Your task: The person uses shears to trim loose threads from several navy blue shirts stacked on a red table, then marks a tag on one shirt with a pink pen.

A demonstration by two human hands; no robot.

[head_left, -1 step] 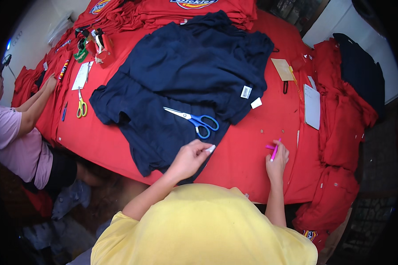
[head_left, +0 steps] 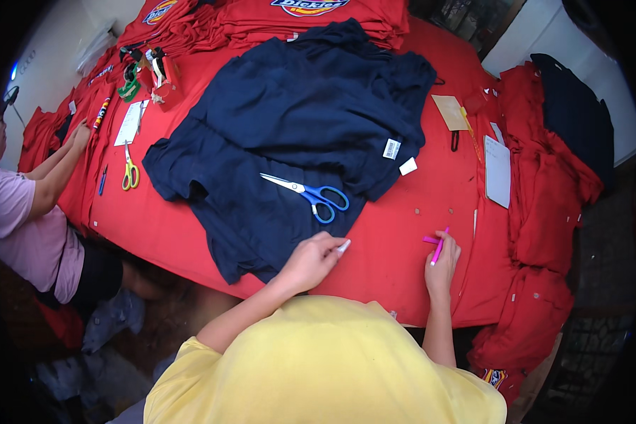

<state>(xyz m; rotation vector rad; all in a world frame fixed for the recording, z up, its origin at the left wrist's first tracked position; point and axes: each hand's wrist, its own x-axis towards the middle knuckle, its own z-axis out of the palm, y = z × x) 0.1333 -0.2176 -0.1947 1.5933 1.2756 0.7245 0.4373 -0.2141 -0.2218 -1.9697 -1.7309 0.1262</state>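
My left hand is closed in a pinch on a small white tag, over the lower edge of a dark navy garment. My right hand holds a pink pen above the red cloth. A second pink piece, perhaps its cap, sticks out beside it. Blue-handled scissors lie partly spread on the garment, just beyond my left hand. A white printed label rests on the garment, with a blank white tag close by.
Red cloth covers the table. Yellow-handled scissors, a paper slip and tape dispensers lie to the left. A white notepad lies right, near stacked red garments. A person handles red clothing at far left.
My left hand has shifted slightly down and to the right with the white tag. My right hand and the pen have barely moved.
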